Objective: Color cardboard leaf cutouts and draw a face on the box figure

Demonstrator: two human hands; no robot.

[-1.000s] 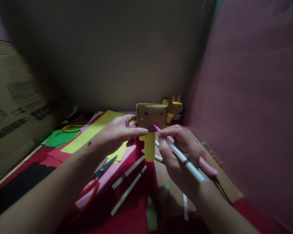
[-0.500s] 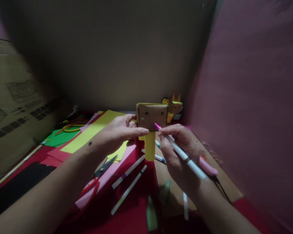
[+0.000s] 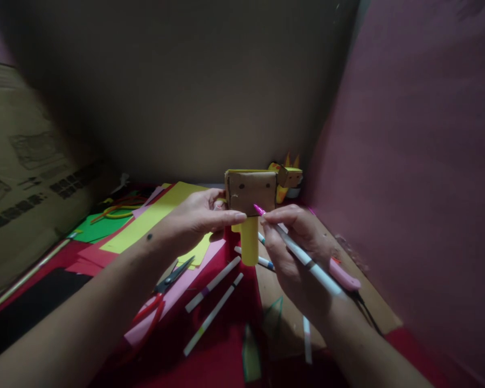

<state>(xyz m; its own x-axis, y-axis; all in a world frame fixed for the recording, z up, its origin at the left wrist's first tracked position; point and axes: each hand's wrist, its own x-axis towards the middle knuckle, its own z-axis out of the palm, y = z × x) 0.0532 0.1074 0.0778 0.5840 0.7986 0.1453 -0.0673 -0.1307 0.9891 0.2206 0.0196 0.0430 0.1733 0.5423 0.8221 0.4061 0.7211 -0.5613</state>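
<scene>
A brown cardboard animal figure (image 3: pixel 251 195) with two dark dots on its flat front stands on a yellow paper tube leg (image 3: pixel 249 242). My left hand (image 3: pixel 208 214) grips the figure at its left side, thumb along the lower front edge. In my right hand (image 3: pixel 297 237) a white marker (image 3: pixel 295 249) is pinched near its tip. The magenta pen end points at the lower middle of the cardboard front; whether it touches cannot be told. My left fingertips are hidden behind the figure.
Red-handled scissors (image 3: pixel 159 296) lie on pink paper at left, near yellow paper (image 3: pixel 145 215). Several markers (image 3: pixel 213 284) lie on the red surface (image 3: pixel 214 345). On the cardboard sheet (image 3: pixel 382 312) at right rests a pink glue gun (image 3: pixel 344 275). A smaller horned figure (image 3: pixel 290 177) stands behind.
Hardly anything differs. The marker tip has shifted very slightly left on the figure's front, and the cardboard figure is tilted a touch differently. Both hands keep their hold.
</scene>
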